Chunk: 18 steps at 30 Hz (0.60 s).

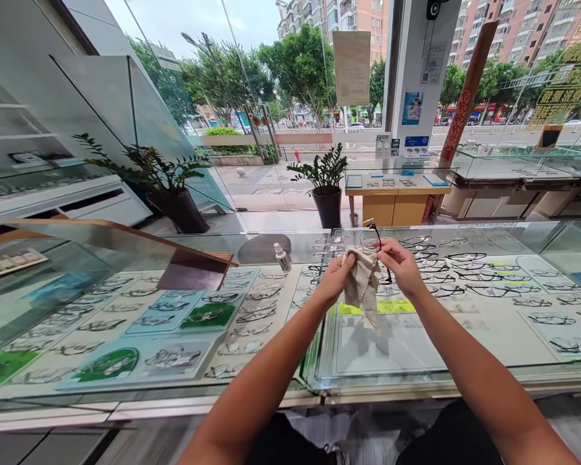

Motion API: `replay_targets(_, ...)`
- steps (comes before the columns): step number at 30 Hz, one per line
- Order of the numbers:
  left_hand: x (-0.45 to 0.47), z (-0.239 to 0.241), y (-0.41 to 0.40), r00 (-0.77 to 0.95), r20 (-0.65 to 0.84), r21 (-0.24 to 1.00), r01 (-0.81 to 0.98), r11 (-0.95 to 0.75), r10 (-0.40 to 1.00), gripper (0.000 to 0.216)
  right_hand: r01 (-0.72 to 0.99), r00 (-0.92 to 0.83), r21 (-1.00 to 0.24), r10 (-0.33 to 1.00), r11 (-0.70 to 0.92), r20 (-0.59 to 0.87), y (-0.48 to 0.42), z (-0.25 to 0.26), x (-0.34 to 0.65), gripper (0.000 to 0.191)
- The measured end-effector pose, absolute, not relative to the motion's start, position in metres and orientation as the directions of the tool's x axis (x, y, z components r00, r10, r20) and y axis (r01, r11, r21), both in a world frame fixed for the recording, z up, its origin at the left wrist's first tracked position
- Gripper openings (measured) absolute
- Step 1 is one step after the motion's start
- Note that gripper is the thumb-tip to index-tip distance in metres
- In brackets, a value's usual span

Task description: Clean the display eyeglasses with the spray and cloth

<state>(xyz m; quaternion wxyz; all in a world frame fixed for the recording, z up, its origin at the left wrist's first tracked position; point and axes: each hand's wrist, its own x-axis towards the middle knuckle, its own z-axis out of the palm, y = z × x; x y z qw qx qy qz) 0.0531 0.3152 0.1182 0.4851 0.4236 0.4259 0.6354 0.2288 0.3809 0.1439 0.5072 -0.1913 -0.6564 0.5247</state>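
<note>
Above the glass counter, my left hand [337,278] is closed on a beige cloth [361,287] whose loose end hangs down. My right hand [399,263] pinches a pair of dark-framed eyeglasses [376,234] beside the cloth. One thin temple of the glasses sticks up and another part points down below my fingers. The cloth covers much of the lenses, so I cannot tell exactly how it lies against them. Left of my hands, a small white-capped spray bottle [282,257] stands on the counter top.
Under the glass of the display counter [382,369] lie several rows of eyeglasses [498,290]. A tilted wooden-edged stand [193,274] rests on the counter at the left. Beyond are potted plants [327,203] and a low display table [397,190] by the window.
</note>
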Motion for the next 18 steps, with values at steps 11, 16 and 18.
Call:
replay_targets(11,0.051,0.127,0.313,-0.231,0.109,0.919,-0.348,-0.187,0.967,0.074,-0.085,-0.524,-0.786,0.643,0.612,0.558,0.374,0.137,0.226,0.025)
replay_targets(16,0.05,0.131,0.31,-0.221,0.153,0.922,-0.318,-0.22,0.963,0.063,-0.142,-0.532,-0.817,0.653,0.558,0.539,0.372,0.137,0.224,0.028)
replay_targets(18,0.05,0.135,0.308,-0.173,0.185,0.925,-0.3,-0.231,0.967,0.061,-0.153,-0.548,-0.852,0.674,0.501,0.495,0.372,0.137,0.223,0.032)
